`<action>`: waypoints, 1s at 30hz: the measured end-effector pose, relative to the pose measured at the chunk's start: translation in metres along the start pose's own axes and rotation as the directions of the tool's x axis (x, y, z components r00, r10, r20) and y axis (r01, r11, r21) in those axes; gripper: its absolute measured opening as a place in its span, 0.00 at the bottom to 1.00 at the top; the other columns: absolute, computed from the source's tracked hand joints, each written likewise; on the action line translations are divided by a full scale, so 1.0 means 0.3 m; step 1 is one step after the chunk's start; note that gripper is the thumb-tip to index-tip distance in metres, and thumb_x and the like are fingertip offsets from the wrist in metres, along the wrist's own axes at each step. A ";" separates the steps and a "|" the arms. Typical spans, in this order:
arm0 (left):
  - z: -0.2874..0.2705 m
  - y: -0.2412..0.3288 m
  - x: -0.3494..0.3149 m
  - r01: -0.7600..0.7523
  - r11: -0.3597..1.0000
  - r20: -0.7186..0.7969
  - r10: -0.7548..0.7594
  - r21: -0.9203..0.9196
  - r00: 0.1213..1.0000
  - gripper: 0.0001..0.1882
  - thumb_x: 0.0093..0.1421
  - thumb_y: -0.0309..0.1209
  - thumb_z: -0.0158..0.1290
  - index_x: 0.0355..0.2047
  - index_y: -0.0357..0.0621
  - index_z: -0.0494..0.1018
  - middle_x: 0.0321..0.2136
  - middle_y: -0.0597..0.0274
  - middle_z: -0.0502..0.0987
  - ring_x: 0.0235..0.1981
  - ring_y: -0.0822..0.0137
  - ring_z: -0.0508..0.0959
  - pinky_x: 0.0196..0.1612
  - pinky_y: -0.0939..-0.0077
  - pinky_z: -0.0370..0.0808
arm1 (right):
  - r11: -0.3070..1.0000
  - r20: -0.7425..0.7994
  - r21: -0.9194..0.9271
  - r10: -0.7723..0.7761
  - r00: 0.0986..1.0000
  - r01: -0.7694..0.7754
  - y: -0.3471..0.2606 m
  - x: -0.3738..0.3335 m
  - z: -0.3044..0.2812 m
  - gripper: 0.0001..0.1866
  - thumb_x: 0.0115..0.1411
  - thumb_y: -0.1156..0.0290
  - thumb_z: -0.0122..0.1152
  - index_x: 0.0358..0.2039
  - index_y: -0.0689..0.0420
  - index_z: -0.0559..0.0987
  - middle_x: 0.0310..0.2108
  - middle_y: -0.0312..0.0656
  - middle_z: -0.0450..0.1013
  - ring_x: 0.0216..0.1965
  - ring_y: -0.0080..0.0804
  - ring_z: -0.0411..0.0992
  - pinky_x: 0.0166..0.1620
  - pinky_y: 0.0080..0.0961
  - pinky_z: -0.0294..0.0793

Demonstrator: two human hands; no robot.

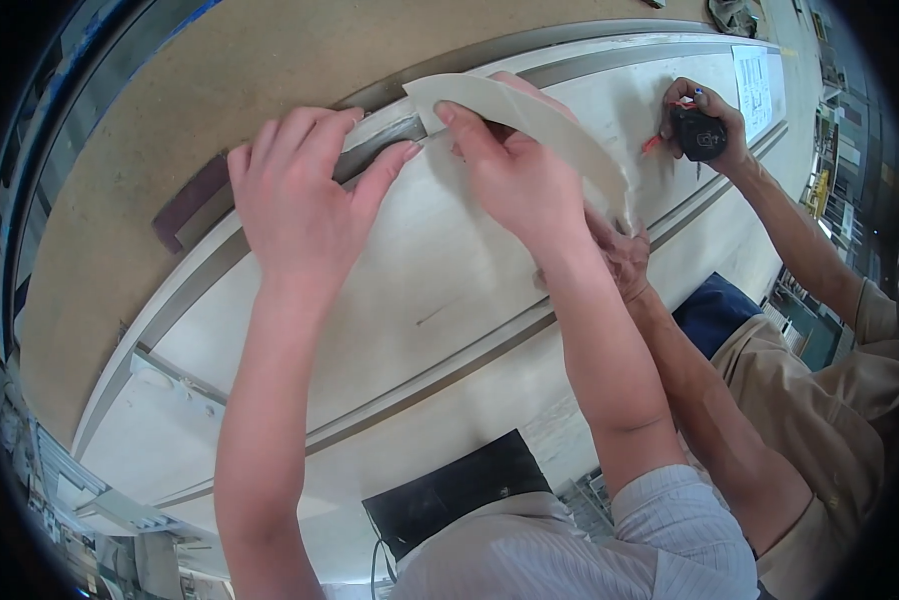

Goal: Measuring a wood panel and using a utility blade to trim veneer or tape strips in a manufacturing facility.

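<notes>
Your right hand (520, 190) pinched a white strip (575, 145) near its left end, thumb on top, grip closed. The strip curved above the panel (420, 250). Your left hand (300, 185) straddled the frame (195, 265), grip partly spread; whether it clenched could not be told. Rightward, a co-worker's hand (733, 130) held a tape measure (698, 135).

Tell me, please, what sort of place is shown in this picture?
Probably a workshop or factory floor. A long pale panel with grey rails lies against a brown work surface, and a co-worker's hand holds a black tool, perhaps a tape measure.
</notes>
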State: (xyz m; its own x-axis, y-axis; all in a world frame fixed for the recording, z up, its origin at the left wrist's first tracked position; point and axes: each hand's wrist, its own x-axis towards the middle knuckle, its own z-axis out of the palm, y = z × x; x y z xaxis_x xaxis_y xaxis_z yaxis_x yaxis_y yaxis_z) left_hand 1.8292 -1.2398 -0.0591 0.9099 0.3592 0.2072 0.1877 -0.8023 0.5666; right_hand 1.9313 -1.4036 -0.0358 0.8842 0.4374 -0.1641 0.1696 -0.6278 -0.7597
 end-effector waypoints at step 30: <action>-0.126 -0.118 -0.096 0.001 1.000 0.068 -0.002 0.009 0.998 0.31 0.47 0.52 0.72 0.44 0.42 0.81 0.40 0.66 0.80 0.42 0.61 0.77 0.45 0.65 0.68 | 0.984 0.018 -0.050 -0.172 0.985 0.172 -0.121 -0.063 0.167 0.09 0.64 0.67 0.69 0.38 0.61 0.84 0.29 0.37 0.81 0.30 0.20 0.76 0.35 0.21 0.75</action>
State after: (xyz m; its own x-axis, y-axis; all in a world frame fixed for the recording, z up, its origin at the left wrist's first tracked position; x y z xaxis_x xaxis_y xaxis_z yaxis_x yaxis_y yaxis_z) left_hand 1.7823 -1.2038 -0.0552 0.9325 0.3278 0.1516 0.1924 -0.8063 0.5594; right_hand 1.8866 -1.3569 -0.0368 0.8339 0.5503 -0.0428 0.3410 -0.5745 -0.7441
